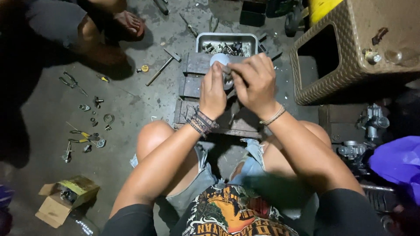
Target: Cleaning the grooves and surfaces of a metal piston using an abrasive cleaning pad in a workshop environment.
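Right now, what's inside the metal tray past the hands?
The tray holds a jumble of small metal parts. Its near side is covered by the left hand, right hand and the round part they hold.

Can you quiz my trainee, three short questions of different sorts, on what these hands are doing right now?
1. True or false: the left hand and right hand both grip the small round metal part above the wooden block.
2. What lies just beyond the block? A) metal tray of parts B) purple bag C) cardboard box
3. Which tool lies on the floor left of the block, between it and the yellow disc?

Key:
1. True.
2. A, the metal tray.
3. The hammer.
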